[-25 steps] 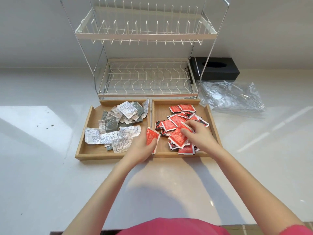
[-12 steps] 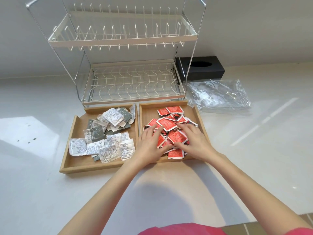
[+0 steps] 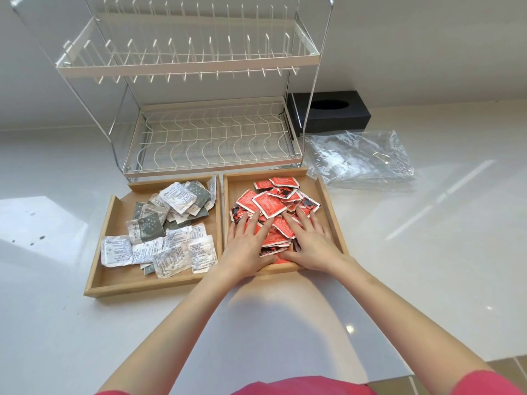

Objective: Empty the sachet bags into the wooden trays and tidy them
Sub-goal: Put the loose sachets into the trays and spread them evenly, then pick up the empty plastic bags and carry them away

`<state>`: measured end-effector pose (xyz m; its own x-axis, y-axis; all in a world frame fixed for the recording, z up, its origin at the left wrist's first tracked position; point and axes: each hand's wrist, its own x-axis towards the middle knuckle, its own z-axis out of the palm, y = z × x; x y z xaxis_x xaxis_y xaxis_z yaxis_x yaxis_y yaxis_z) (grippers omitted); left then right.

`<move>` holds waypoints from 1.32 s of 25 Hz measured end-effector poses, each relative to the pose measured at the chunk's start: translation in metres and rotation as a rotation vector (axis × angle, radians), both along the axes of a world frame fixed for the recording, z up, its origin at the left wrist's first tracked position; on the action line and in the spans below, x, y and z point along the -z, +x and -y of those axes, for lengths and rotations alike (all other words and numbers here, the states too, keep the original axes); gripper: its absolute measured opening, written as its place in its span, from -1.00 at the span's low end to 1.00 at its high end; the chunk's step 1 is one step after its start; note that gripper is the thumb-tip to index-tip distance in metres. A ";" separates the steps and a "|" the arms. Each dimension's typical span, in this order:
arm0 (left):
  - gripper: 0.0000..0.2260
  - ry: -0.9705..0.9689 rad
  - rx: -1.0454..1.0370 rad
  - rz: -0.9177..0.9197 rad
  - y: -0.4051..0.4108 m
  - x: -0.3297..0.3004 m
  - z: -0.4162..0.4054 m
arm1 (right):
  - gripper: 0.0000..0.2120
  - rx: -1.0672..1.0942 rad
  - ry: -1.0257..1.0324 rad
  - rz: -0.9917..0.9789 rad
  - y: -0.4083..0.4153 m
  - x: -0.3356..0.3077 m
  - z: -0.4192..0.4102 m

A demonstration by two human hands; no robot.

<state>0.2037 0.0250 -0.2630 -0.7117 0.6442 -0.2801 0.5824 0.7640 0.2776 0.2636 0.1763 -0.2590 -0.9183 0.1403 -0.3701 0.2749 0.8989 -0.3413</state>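
Observation:
Two wooden trays stand side by side on the white counter. The left tray point(image 3: 114, 215) holds a loose spread of white and grey-green sachets point(image 3: 168, 229). The right tray point(image 3: 328, 201) holds a heap of red sachets point(image 3: 271, 202). My left hand point(image 3: 245, 246) lies flat, fingers spread, on the left side of the red heap. My right hand point(image 3: 310, 240) lies flat on its right side, fingers spread too. Both palms press on the pile near the tray's front rim; neither hand grips a sachet. The sachets under my hands are hidden.
A white two-tier wire dish rack point(image 3: 205, 132) stands right behind the trays. A black tissue box point(image 3: 330, 112) sits behind its right end. Crumpled clear plastic bags point(image 3: 359, 158) lie to the right of the red tray. The counter's front edge point(image 3: 427, 363) runs at lower right.
A second ago my left hand held a red sachet over the divider and my right pinched another. Both sachets are now in the heap and both hands lie flat on it.

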 end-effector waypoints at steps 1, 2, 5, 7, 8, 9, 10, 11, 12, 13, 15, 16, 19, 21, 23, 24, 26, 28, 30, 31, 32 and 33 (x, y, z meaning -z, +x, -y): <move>-0.28 0.015 -0.008 0.015 0.001 -0.001 0.000 | -0.17 -0.011 0.002 -0.006 0.002 0.000 -0.003; -0.28 0.038 -0.024 0.025 0.001 -0.003 0.000 | -0.19 -0.026 0.003 -0.019 0.004 0.000 -0.006; -0.31 0.122 -0.081 -0.008 0.003 -0.010 -0.005 | -0.24 -0.058 0.002 -0.099 0.012 -0.006 -0.017; -0.33 0.153 -0.091 -0.042 0.005 -0.014 -0.014 | -0.27 -0.054 -0.012 -0.146 0.013 -0.013 -0.025; -0.34 0.165 -0.095 -0.049 0.006 -0.017 -0.022 | -0.28 -0.049 -0.020 -0.165 0.014 -0.018 -0.032; -0.34 0.179 -0.102 -0.055 0.007 -0.020 -0.030 | -0.29 -0.046 -0.025 -0.182 0.014 -0.023 -0.039; -0.35 0.194 -0.107 -0.060 0.008 -0.023 -0.040 | -0.30 -0.042 -0.026 -0.195 0.015 -0.028 -0.049; -0.35 0.210 -0.110 -0.062 0.009 -0.026 -0.051 | -0.30 -0.037 -0.024 -0.203 0.015 -0.032 -0.060; -0.36 0.225 -0.115 -0.059 0.010 -0.030 -0.062 | -0.30 -0.030 -0.021 -0.202 0.016 -0.036 -0.071; -0.37 0.238 -0.126 -0.054 0.011 -0.033 -0.075 | -0.29 -0.024 -0.020 -0.196 0.017 -0.039 -0.084; -0.38 0.260 -0.158 -0.039 0.010 -0.038 -0.097 | -0.30 -0.025 -0.021 -0.184 0.018 -0.043 -0.110; -0.38 0.270 -0.174 -0.036 0.008 -0.040 -0.108 | -0.30 -0.030 -0.022 -0.181 0.018 -0.045 -0.123; -0.38 0.283 -0.225 -0.026 0.005 -0.040 -0.140 | -0.32 -0.045 -0.027 -0.179 0.016 -0.047 -0.164; -0.37 0.298 -0.260 -0.007 0.000 -0.042 -0.161 | -0.33 -0.044 -0.039 -0.176 0.012 -0.049 -0.188; -0.37 0.303 -0.289 0.019 -0.009 -0.044 -0.182 | -0.34 -0.025 -0.066 -0.170 0.005 -0.050 -0.214; -0.37 0.300 -0.308 0.025 -0.015 -0.045 -0.191 | -0.34 -0.010 -0.079 -0.168 0.001 -0.051 -0.227; -0.37 0.294 -0.353 0.051 -0.031 -0.047 -0.207 | -0.36 0.031 -0.100 -0.177 -0.012 -0.050 -0.252; -0.37 0.287 -0.399 0.066 -0.048 -0.047 -0.223 | -0.37 0.083 -0.112 -0.188 -0.027 -0.047 -0.277; -0.35 0.260 -0.457 0.063 -0.064 -0.044 -0.236 | -0.38 0.168 -0.126 -0.184 -0.042 -0.042 -0.299; -0.34 0.231 -0.484 0.069 -0.073 -0.041 -0.242 | -0.39 0.228 -0.139 -0.176 -0.050 -0.039 -0.308; -0.33 0.194 -0.506 0.085 -0.081 -0.038 -0.248 | -0.40 0.288 -0.144 -0.160 -0.057 -0.036 -0.316; -0.32 0.158 -0.529 0.104 -0.088 -0.035 -0.253 | -0.40 0.338 -0.142 -0.131 -0.064 -0.032 -0.324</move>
